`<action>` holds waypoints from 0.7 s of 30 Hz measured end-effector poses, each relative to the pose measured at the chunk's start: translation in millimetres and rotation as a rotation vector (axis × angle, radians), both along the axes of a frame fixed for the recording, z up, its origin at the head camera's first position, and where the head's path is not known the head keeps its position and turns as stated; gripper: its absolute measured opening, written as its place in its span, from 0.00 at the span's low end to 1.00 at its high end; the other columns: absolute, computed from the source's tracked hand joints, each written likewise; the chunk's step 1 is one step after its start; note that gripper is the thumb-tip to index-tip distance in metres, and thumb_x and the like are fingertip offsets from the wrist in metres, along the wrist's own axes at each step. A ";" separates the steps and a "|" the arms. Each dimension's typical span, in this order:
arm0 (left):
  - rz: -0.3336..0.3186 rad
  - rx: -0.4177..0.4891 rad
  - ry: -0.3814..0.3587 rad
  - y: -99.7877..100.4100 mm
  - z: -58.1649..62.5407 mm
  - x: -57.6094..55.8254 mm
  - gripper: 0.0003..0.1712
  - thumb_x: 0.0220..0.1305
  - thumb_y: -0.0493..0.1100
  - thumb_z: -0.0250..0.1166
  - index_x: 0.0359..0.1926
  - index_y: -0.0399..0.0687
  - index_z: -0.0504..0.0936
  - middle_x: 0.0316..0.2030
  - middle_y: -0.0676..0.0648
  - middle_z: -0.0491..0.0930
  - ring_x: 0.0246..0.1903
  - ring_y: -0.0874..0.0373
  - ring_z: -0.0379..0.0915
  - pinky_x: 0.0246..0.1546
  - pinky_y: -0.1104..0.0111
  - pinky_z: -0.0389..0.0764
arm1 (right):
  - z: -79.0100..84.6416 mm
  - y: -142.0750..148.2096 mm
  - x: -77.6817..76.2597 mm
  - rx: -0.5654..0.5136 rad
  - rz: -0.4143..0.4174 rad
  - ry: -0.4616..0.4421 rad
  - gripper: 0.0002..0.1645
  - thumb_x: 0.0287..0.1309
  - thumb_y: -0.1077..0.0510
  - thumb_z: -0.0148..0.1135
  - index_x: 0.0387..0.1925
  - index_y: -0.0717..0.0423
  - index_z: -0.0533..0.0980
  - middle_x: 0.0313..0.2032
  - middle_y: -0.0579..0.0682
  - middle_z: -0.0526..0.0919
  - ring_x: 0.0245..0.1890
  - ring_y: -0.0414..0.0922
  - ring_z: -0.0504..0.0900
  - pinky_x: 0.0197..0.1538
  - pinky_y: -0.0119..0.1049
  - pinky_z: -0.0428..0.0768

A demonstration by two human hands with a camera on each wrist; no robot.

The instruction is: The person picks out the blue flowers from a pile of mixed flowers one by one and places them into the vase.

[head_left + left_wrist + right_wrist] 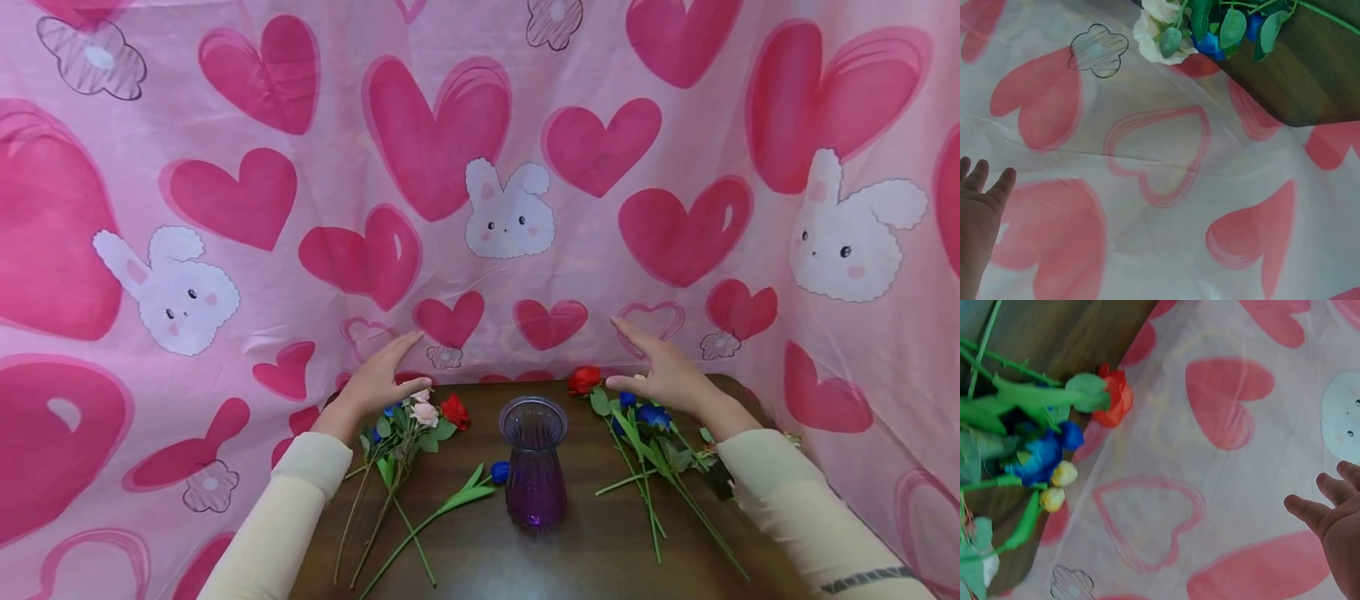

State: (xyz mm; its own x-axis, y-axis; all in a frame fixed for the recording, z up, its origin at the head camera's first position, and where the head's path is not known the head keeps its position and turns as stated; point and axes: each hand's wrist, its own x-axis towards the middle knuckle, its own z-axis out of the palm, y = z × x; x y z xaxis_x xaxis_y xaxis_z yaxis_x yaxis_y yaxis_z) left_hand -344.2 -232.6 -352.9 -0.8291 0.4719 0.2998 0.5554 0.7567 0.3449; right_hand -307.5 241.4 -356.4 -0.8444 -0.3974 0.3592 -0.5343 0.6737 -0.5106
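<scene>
Both hands are raised above the table's far part with nothing in them. The left hand has its fingers stretched toward the middle, over a bunch of artificial flowers with pale pink roses and a red rose. Opposite it, the right hand spreads thumb and fingers above a second bunch with a red rose and blue flowers. Between the bunches stands an upright purple glass vase. A single blue tulip lies left of the vase, its stem pointing toward the front.
The dark wooden table has rounded far corners. A pink cloth printed with hearts and rabbits hangs behind it and at both sides. White-yellow buds lie among the right bunch, near the table edge.
</scene>
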 end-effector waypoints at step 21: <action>0.023 0.068 0.008 -14.4 -41.2 18.6 0.49 0.57 0.64 0.66 0.74 0.57 0.57 0.70 0.46 0.61 0.68 0.46 0.56 0.60 0.42 0.64 | -50.9 -36.6 27.6 -0.246 0.126 -0.014 0.54 0.54 0.53 0.72 0.76 0.44 0.52 0.71 0.57 0.58 0.65 0.63 0.64 0.58 0.67 0.65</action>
